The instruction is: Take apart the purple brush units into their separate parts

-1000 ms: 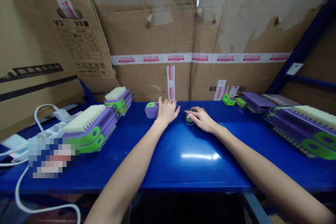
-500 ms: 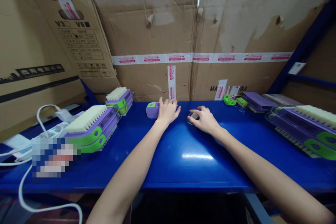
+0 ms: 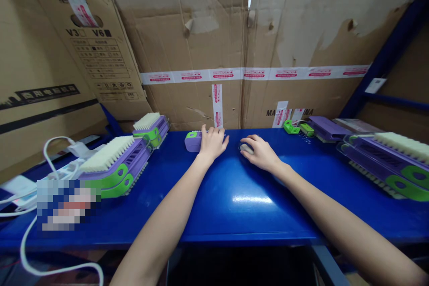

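Near the back of the blue table, a purple brush (image 3: 193, 143) with a green end lies partly covered by my left hand (image 3: 212, 143). The fingers of that hand curl over its top and right part, with the thumb to the right. To the right, my right hand (image 3: 260, 152) is closed around a small, rounded, clear piece (image 3: 247, 148) that looks pale beige inside. Its lower part is hidden by my thumb and palm, so its exact kind does not show. The two hands are apart, both low over the tabletop.
Purple-and-green brushes with pale bristles are stacked at left (image 3: 110, 156) and right (image 3: 382, 156). A green part (image 3: 291, 127), a purple shell (image 3: 326, 128) and small springs lie back right. White cables (image 3: 23, 250) run at left. Cardboard (image 3: 187, 44) walls the back.
Both hands stay almost in place. The clear piece under my right hand has turned slightly, with the fingers closer over it. The whole view has shifted a little.
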Demonstrator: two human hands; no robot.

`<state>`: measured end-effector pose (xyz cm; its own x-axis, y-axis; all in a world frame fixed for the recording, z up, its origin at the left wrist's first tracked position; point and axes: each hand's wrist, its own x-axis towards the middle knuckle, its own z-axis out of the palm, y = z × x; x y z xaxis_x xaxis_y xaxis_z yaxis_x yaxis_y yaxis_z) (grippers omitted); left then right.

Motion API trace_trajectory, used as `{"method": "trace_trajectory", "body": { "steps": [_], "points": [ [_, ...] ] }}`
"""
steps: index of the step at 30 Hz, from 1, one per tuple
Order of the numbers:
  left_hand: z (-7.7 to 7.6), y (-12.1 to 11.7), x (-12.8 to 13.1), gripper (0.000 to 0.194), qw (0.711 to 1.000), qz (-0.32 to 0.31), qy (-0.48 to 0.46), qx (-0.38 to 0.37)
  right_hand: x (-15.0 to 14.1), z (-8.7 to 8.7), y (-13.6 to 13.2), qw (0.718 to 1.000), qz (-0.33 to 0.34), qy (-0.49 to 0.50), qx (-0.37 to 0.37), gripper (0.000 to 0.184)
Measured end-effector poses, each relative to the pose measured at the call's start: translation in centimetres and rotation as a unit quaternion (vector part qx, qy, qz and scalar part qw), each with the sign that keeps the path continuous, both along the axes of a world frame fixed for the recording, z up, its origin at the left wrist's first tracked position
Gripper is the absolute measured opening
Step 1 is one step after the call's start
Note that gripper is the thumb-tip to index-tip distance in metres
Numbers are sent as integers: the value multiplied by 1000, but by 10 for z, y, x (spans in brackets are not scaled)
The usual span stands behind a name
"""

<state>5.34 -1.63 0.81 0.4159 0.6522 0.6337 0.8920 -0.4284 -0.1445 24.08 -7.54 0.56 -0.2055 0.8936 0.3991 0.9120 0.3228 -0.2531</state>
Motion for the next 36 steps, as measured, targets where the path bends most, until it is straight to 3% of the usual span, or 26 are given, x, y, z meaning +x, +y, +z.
{"method": "trace_trajectory", "body": {
  "steps": [2, 6, 11, 15, 20, 30, 36],
  "points": [
    [0, 0, 0, 32, 1000, 0, 0, 1, 0, 2, -2, 998, -44, -26, -31, 42],
    [0, 0, 0, 32, 1000, 0, 0, 0, 4, 8, -3, 995, -73, -26, -61, 37],
    [2, -1, 0, 32, 1000, 4, 3, -7, 32, 19, 6, 985, -162, 15, 56, 37],
    [2, -1, 1, 33, 1000, 4, 4, -12, 74, 27, 10, 936, -332, 49, 107, 40],
    [2, -1, 1, 33, 1000, 8, 7, -16, 123, 25, 8, 874, -475, 87, 54, 43],
    [2, -2, 1, 33, 1000, 5, 1, -21, 143, 14, 6, 844, -520, 121, -39, 43],
    [3, -2, 0, 32, 1000, 5, 1, -26, 149, 8, 9, 848, -518, 97, -53, 45]
  ]
}}
